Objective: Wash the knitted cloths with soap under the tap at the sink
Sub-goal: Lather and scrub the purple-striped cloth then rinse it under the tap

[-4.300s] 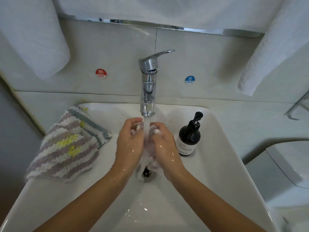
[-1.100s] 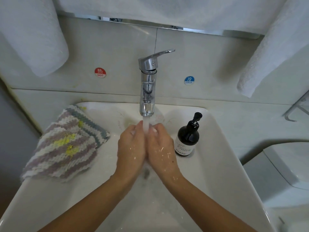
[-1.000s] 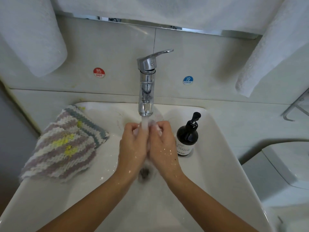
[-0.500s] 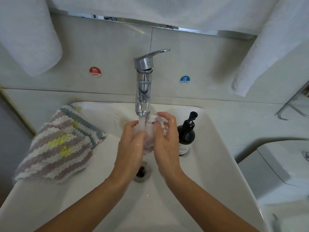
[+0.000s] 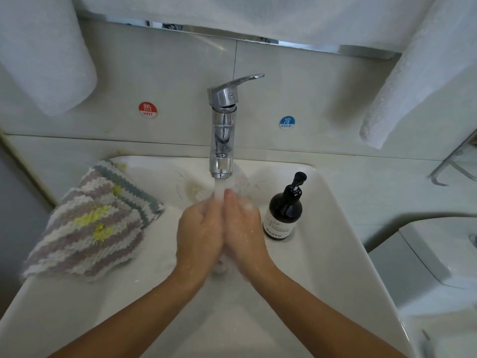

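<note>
My left hand (image 5: 200, 228) and my right hand (image 5: 244, 228) are pressed palm to palm over the middle of the white sink (image 5: 333, 244). Their fingertips are in the stream of water (image 5: 219, 188) running from the chrome tap (image 5: 223, 140). The small pale knitted cloth squeezed between them is hidden by the palms. A dab of foam sits on my right hand. A folded pile of striped knitted cloths (image 5: 87, 228), pink, white and grey with yellow spots, lies on the sink's left rim.
A dark pump bottle of soap (image 5: 282, 215) stands on the sink's right side, close to my right hand. White towels (image 5: 423, 81) hang above left and right. Hot and cold stickers are on the wall. A toilet (image 5: 438, 257) stands at the right.
Half a second ago my hands were apart at the fingertips with the pale cloth showing under the tap. They have since closed flat together over it and dropped slightly.
</note>
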Action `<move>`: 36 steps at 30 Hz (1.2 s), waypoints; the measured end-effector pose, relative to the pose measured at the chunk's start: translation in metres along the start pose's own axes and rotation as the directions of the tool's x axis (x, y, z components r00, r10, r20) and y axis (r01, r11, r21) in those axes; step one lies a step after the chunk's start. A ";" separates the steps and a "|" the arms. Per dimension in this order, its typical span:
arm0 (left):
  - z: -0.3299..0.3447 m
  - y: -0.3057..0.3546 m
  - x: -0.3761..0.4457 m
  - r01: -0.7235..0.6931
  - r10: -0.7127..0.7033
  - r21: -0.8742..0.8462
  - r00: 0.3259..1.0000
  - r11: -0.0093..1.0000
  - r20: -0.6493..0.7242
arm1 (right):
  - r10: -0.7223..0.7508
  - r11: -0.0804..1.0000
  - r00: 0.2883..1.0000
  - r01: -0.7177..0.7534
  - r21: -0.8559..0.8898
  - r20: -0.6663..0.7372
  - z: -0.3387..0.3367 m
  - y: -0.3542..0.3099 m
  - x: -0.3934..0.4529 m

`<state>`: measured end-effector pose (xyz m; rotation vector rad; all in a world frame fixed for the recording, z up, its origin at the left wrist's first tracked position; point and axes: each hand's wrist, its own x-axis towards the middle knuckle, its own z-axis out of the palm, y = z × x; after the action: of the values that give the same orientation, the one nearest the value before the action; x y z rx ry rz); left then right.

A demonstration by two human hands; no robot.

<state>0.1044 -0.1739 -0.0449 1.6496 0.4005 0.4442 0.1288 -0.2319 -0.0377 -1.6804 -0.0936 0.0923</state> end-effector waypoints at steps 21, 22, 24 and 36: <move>-0.009 0.001 0.010 -0.115 0.113 -0.073 0.993 0.991 -0.030 | -0.209 0.958 0.973 0.223 -0.181 0.092 -0.015 0.007 0.006; -0.007 0.002 0.006 -0.118 0.119 -0.073 0.993 0.990 0.008 | -0.185 0.959 0.981 0.194 -0.207 0.063 -0.015 0.007 0.009; -0.003 0.002 0.001 -0.125 0.129 -0.069 0.990 0.990 0.052 | -0.180 0.968 0.984 0.178 -0.174 0.003 -0.016 0.007 0.012; -0.003 0.000 -0.001 -0.104 0.102 0.066 0.994 0.992 0.035 | -0.032 0.995 0.999 0.032 0.099 -0.001 -0.014 0.006 0.008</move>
<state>0.1022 -0.1722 -0.0449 1.7471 0.3106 0.4857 0.1379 -0.2451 -0.0425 -1.5790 -0.1146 0.0719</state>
